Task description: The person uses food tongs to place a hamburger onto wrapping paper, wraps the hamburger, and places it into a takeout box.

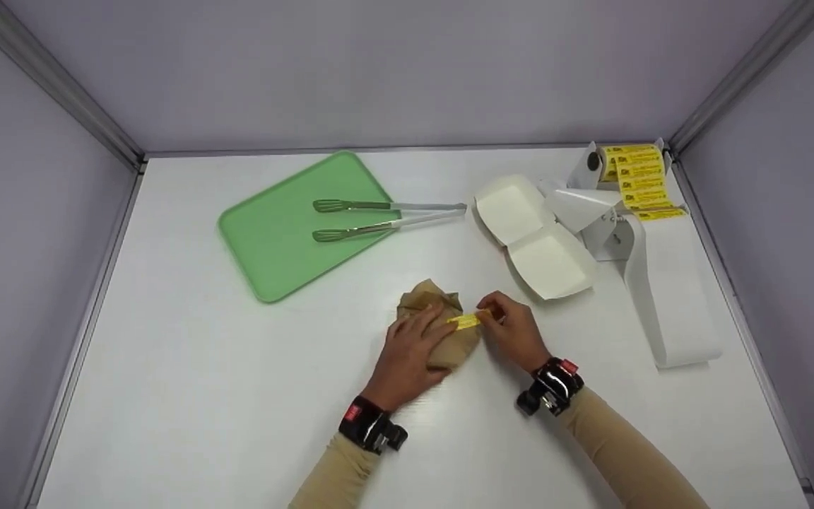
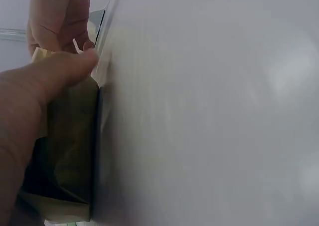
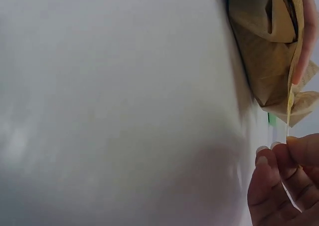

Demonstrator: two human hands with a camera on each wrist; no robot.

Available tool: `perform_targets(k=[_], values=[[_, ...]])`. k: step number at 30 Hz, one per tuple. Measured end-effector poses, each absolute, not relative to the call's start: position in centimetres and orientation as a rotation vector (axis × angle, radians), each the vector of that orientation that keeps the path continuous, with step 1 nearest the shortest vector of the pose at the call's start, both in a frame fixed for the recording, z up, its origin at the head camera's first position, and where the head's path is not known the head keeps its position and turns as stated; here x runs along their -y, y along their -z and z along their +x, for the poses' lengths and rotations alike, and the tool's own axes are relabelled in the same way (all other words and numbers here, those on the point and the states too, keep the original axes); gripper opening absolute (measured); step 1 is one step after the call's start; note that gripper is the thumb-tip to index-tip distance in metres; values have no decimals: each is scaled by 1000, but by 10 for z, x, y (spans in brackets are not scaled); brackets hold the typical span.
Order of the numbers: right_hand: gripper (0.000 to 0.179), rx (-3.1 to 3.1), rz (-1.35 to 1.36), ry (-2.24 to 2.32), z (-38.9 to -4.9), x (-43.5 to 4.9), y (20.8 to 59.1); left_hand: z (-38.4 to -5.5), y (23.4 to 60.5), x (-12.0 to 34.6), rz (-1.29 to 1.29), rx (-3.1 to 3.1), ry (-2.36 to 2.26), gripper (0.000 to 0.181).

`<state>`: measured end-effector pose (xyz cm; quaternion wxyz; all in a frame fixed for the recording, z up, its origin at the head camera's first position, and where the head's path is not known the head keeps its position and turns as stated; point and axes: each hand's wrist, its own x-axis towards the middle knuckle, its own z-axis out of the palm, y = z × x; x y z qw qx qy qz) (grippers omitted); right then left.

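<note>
Resting the left hand (image 1: 410, 357) on top of a brown paper bundle (image 1: 458, 346), with fingers long and slightly spread over the paper and thumb stretched along its near side; pressing rather than gripping. Pinching a yellow label (image 1: 465, 322) by its right end with the right hand (image 1: 516, 329), between thumb and fingertips, just off the bundle's right side. Running the label from the left fingertips, across the top of the bundle, to that pinch. Hard to tell, with the label nearly edge-on in the right wrist view, whether stuck to the paper at its left end or only laid against it.

Keeping the bundle on the white table (image 1: 237, 410), a little right of its middle and well apart from the left and right edges. Wearing a black band with a small camera on each wrist, over tan sleeves (image 1: 633, 452).

Toward the table's far edge, left of the middle: a green tray (image 1: 273, 219), set askew, with tongs (image 1: 425, 206) lying across its right corner, 2 slotted heads on the tray and handles out over the table. Farther right: a white box (image 1: 552, 261), unfolded into 2 halves. At the far right corner: a label dispenser (image 1: 612, 244) bearing a roll of yellow labels (image 1: 640, 173), with a white backing strip (image 1: 682, 297) looping nearer along the right edge.
</note>
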<state>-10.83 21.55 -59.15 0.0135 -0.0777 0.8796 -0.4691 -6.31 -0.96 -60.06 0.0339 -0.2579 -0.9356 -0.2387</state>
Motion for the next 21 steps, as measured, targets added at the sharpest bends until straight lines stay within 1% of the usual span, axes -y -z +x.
perform_targets(k=[9,12,16,21], values=[[7,-2700,-217,1458,-110,-216,598,-55,589,-18,-652,2966,300,82],[5,-2685,-212,1460,-110,-216,599,-52,589,-23,-582,2970,215,80],[5,-2674,-202,1474,-110,-216,598,-53,589,-25,-532,2936,184,77],[5,-2637,-145,1511,-112,-216,594,-57,587,-21,-544,2908,299,80]])
